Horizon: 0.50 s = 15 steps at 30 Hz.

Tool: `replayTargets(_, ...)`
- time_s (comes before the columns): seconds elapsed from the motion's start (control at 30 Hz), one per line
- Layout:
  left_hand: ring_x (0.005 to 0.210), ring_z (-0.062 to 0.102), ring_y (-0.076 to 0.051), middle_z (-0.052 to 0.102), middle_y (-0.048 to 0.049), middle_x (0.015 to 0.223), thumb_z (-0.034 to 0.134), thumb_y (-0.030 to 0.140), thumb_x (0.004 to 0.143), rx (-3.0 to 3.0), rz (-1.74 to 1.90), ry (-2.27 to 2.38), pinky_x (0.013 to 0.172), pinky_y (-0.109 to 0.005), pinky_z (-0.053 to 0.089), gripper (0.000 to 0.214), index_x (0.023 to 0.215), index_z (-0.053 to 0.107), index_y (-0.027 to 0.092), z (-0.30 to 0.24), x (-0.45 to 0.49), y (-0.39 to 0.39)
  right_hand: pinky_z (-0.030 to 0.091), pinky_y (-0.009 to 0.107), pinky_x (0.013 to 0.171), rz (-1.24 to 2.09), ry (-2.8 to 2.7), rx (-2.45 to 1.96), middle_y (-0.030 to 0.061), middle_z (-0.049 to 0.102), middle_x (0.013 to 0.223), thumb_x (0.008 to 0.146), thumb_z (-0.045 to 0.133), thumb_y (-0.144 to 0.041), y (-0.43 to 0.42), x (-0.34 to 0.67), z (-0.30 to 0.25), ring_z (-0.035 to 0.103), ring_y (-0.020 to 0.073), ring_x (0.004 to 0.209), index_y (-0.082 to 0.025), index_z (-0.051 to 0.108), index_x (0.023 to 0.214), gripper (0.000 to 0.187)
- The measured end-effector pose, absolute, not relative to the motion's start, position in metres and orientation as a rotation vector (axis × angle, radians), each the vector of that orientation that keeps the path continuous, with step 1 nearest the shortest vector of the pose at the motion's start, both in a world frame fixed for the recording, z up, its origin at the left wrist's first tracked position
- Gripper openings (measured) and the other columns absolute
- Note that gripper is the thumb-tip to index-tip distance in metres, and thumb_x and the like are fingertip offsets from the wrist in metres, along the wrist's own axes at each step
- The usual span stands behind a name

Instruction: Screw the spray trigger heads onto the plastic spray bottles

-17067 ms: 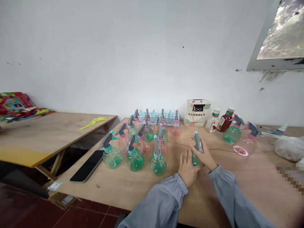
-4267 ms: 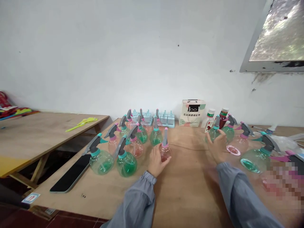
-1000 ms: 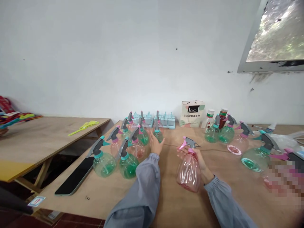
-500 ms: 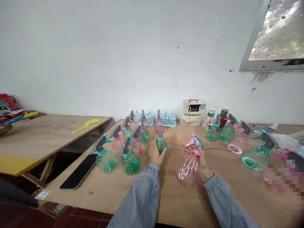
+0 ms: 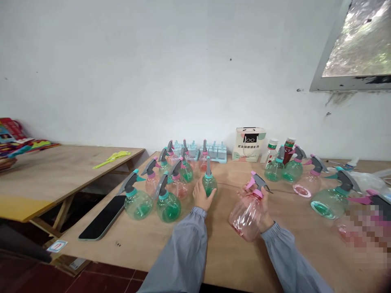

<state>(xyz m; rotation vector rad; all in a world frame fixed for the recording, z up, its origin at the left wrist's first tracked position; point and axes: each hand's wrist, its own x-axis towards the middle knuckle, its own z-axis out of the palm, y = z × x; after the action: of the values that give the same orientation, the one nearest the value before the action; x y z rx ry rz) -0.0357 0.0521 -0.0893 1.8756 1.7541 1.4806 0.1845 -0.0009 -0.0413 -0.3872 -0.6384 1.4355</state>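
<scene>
My left hand (image 5: 203,196) is curled round the near left side of a green spray bottle (image 5: 210,184), which stands upright on the table with its turquoise collar and grey head up. My right hand (image 5: 265,209) grips a clear pink spray bottle (image 5: 246,215) round its neck and right side. That bottle leans, its base toward the lower left, and its grey head with a pink trigger points up. Some of my right fingers are hidden behind it. To the left of my left hand stand a green spray bottle (image 5: 168,206) and a pink spray bottle (image 5: 179,188).
More spray bottles (image 5: 328,203) line the right side. At the back are light-blue popsicle-mould-like racks (image 5: 217,153), a paper bag (image 5: 249,146) and two capped bottles (image 5: 270,152). A black phone (image 5: 102,219) lies front left. A second table (image 5: 70,171) stands farther left.
My right hand has turned the pink spray bottle slightly, so its head now tilts more to the right. My left hand stays at the green spray bottle. The view has shifted a little.
</scene>
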Motion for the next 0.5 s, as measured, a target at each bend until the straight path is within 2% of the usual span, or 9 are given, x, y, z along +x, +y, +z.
replayTargets(0.1, 0.14, 0.044, -0.035, 0.044, -0.019, 0.152, 0.066, 0.049, 0.08, 1.876, 1.475, 1.748, 0.113, -0.054, 0.037, 0.084, 0.151, 0.031, 0.019, -0.089, -0.036, 0.052, 0.061, 0.028, 0.074, 1.395, -0.686, -0.411, -0.0057, 0.07, 0.073, 0.069, 0.078, -0.06, -0.003, 0.186, -0.038, 0.068, 0.014, 0.068, -0.03, 0.066, 0.081, 0.035)
replayTargets(0.27, 0.14, 0.044, -0.033, 0.046, -0.0183, 0.151, 0.065, 0.045, 0.081, 1.863, 1.505, 1.767, 0.114, -0.052, 0.037, 0.081, 0.15, 0.032, 0.019, -0.084, -0.032, 0.048, 0.059, 0.038, 0.086, 1.345, -0.74, -0.557, 0.0027, 0.076, 0.092, 0.078, 0.066, -0.063, -0.002, 0.187, -0.039, 0.071, 0.0233, 0.096, -0.029, 0.069, 0.084, 0.035)
replayTargets(0.33, 0.14, 0.044, -0.033, 0.047, -0.0181, 0.15, 0.066, 0.045, 0.081, 1.862, 1.489, 1.764, 0.114, -0.052, 0.037, 0.081, 0.15, 0.032, 0.019, -0.081, -0.03, 0.046, 0.06, 0.037, 0.082, 1.329, -0.732, -0.559, 0.0024, 0.076, 0.087, 0.076, 0.068, -0.064, 0.001, 0.188, -0.042, 0.071, 0.0229, 0.088, -0.028, 0.069, 0.084, 0.037)
replayTargets(0.43, 0.14, 0.044, -0.033, 0.046, -0.0184, 0.15, 0.066, 0.044, 0.081, 1.865, 1.459, 1.757, 0.114, -0.052, 0.037, 0.082, 0.15, 0.032, 0.019, -0.079, -0.029, 0.045, 0.058, 0.032, 0.066, 1.317, -0.701, -0.567, -0.0004, 0.072, 0.074, 0.069, 0.076, -0.059, 0.004, 0.188, -0.047, 0.066, 0.0185, 0.065, -0.025, 0.069, 0.081, 0.036)
replayTargets(0.5, 0.141, 0.044, -0.033, 0.046, -0.0182, 0.15, 0.066, 0.045, 0.081, 1.863, 1.456, 1.765, 0.114, -0.052, 0.037, 0.081, 0.15, 0.031, 0.02, -0.079, -0.029, 0.045, 0.057, 0.031, 0.065, 1.316, -0.68, -0.564, -0.0007, 0.072, 0.074, 0.069, 0.075, -0.057, 0.005, 0.187, -0.047, 0.065, 0.0176, 0.064, -0.025, 0.068, 0.08, 0.035)
